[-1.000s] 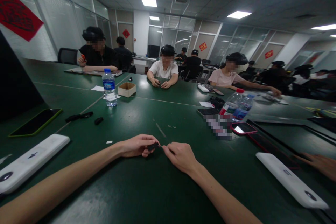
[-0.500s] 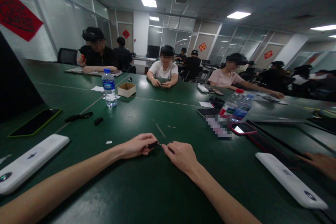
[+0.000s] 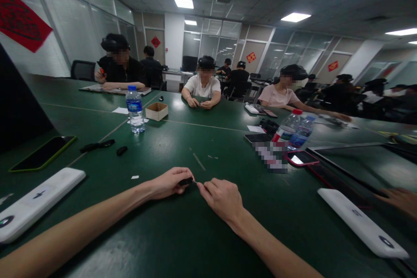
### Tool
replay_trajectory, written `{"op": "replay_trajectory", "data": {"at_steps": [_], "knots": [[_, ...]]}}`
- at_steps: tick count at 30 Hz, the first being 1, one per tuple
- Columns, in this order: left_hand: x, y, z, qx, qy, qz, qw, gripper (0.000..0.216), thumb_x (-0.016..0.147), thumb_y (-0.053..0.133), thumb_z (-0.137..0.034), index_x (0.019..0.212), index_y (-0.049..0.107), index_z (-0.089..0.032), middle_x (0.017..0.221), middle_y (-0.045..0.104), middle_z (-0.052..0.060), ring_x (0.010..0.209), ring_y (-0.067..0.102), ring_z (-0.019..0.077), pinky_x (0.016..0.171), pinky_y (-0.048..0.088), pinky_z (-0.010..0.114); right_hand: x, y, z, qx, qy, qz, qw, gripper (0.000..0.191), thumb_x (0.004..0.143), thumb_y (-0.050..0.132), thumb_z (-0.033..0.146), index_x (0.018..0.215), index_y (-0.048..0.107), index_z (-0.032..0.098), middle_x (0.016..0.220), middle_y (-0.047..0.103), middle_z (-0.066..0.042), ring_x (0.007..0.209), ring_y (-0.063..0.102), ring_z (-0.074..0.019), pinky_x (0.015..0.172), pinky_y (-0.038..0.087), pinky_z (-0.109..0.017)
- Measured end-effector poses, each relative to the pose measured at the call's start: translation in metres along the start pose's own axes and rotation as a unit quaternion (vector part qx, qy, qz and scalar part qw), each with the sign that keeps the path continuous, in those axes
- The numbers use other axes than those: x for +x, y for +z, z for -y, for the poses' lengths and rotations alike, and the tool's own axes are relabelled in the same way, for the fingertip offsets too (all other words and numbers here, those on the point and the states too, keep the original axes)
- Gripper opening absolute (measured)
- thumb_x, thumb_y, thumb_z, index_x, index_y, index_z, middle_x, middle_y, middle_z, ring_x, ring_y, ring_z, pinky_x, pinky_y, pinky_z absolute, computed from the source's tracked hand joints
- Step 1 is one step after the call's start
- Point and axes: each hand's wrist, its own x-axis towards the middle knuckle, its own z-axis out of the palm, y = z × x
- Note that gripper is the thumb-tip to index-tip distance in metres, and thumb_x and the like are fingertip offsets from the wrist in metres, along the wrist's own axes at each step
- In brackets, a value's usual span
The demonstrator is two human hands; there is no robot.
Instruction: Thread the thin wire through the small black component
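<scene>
My left hand [image 3: 171,181] rests on the green table [image 3: 182,234] and pinches a small black part [image 3: 186,180] between thumb and fingers. My right hand [image 3: 221,197] sits just to its right, fingers curled, with the fingertips pinched at the end of that part. What the right fingers hold is too small to make out. Both forearms lie on the table toward me.
White power banks lie at the left [image 3: 35,200] and right [image 3: 361,226]. A phone with a green case [image 3: 44,152], black small parts [image 3: 97,144], a water bottle [image 3: 134,108], a cardboard box [image 3: 157,110], more bottles [image 3: 293,132] and a red phone [image 3: 302,157] lie further off. Several people sit across; another person's hand [image 3: 399,200] is at right.
My hands stay together on the small black part; the right hand has shifted slightly left, closer to the left hand. The view tilted a little.
</scene>
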Motion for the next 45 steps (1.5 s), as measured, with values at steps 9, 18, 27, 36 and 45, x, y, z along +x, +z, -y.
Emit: {"op": "replay_trajectory", "data": {"at_steps": [9,18,27,36,45], "knots": [[0.0,0.008,0.001,-0.055,-0.038,0.048,0.997,0.022,0.079,0.067,-0.034,0.081,0.062,-0.012,0.068,0.046,-0.001,0.055,0.039,0.007,0.045,0.024,0.017,0.005,0.008,0.021,0.028,-0.108,-0.07,0.991,0.037,0.094,0.046,0.037,0.068,0.065,0.018,0.063,0.06,0.0,0.054,0.046,-0.0078,0.055,0.025,-0.025],[0.0,0.006,0.002,-0.112,-0.039,0.052,0.992,0.023,0.083,0.063,-0.034,0.085,0.06,-0.011,0.06,0.039,-0.003,0.051,0.03,0.0058,0.046,0.019,0.017,0.004,0.004,-0.005,0.032,-0.09,-0.067,0.993,0.039,0.095,0.044,0.036,0.068,0.065,0.018,0.063,0.06,-0.001,0.054,0.046,-0.0073,0.056,0.027,-0.023],[0.003,0.005,0.004,-0.126,-0.017,0.026,0.992,0.028,0.084,0.064,-0.04,0.085,0.055,-0.013,0.061,0.039,-0.004,0.052,0.033,0.006,0.045,0.019,0.016,0.006,-0.001,-0.013,0.021,-0.026,-0.009,0.999,0.043,0.097,0.038,0.039,0.075,0.069,0.018,0.069,0.065,-0.002,0.055,0.05,-0.0074,0.054,0.029,-0.022],[0.001,-0.006,-0.007,0.01,0.002,0.059,0.998,0.029,0.079,0.068,-0.036,0.095,0.055,-0.015,0.071,0.054,0.0,0.057,0.045,0.0083,0.052,0.033,0.019,0.006,0.004,-0.018,0.016,0.003,-0.028,0.999,0.045,0.096,0.039,0.041,0.068,0.067,0.019,0.064,0.062,-0.001,0.054,0.05,-0.0079,0.055,0.029,-0.023],[-0.029,-0.116,-0.119,0.521,0.125,-0.167,0.827,0.03,0.088,0.047,-0.035,0.099,0.064,-0.013,0.081,0.062,0.004,0.071,0.054,0.0156,0.063,0.04,0.024,0.008,0.007,-0.025,0.064,0.008,-0.018,0.998,0.048,0.096,0.037,0.043,0.071,0.068,0.017,0.063,0.061,-0.002,0.051,0.05,-0.008,0.051,0.03,-0.022]]}}
